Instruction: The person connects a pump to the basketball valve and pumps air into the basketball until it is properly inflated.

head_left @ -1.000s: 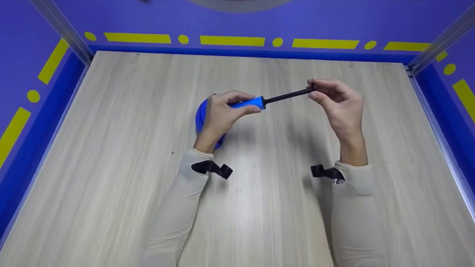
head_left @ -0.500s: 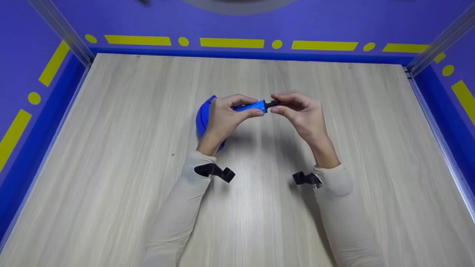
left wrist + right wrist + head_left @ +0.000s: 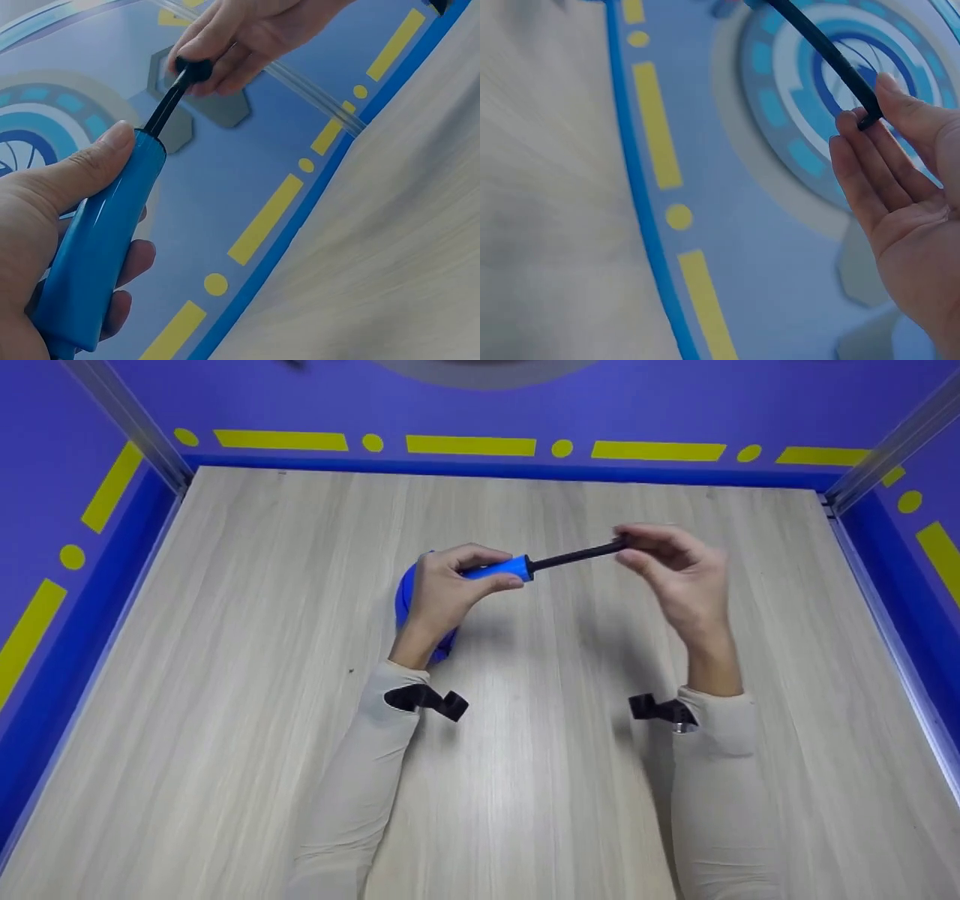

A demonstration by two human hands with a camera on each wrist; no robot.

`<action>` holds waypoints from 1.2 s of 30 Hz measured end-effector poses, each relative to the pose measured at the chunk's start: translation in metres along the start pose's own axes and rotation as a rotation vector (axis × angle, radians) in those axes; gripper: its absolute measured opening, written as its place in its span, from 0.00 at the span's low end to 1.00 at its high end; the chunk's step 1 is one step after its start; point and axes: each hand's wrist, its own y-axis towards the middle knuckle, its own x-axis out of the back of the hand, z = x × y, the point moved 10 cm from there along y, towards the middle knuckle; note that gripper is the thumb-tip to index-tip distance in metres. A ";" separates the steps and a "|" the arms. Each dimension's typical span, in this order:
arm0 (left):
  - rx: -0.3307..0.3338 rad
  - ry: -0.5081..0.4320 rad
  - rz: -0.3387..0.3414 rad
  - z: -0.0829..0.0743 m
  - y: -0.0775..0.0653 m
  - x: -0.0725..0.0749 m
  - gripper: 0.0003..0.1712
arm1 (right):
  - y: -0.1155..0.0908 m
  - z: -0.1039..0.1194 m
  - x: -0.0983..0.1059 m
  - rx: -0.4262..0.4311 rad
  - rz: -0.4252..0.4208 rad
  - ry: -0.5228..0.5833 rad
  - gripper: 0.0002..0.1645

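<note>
My left hand grips the blue barrel of a hand pump, thumb along its near side. Out of the barrel's right end runs a thin black plunger rod, largely drawn out. My right hand pinches the rod's black end between thumb and fingers. In the left wrist view the tapered barrel slants upward across the palm. The right wrist view has the rod meeting the fingertips. Behind my left hand shows a rounded blue thing with dark creases, mostly hidden by the hand.
Both hands are over a pale wood-grain table. Blue panels with yellow dashes and dots rise at the back and both sides. A black camera mount sits on each sleeved wrist, one of them on the left.
Half a second ago my right hand was farther left, with the rod pushed nearly into the barrel. It has since moved right and drawn the rod out again. My left hand stays almost in place.
</note>
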 end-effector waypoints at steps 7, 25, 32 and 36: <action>0.001 -0.040 0.010 -0.003 0.000 0.000 0.15 | 0.001 0.002 0.012 -0.017 -0.075 0.060 0.16; 0.013 -0.030 0.014 -0.007 -0.002 -0.011 0.15 | -0.010 -0.009 -0.066 -0.005 0.175 -0.058 0.17; 0.007 -0.003 0.014 -0.005 -0.001 -0.008 0.17 | -0.005 -0.006 -0.043 0.004 0.136 -0.081 0.16; 0.001 -0.015 -0.004 -0.003 0.000 -0.001 0.17 | -0.001 -0.001 -0.005 -0.005 -0.018 0.000 0.16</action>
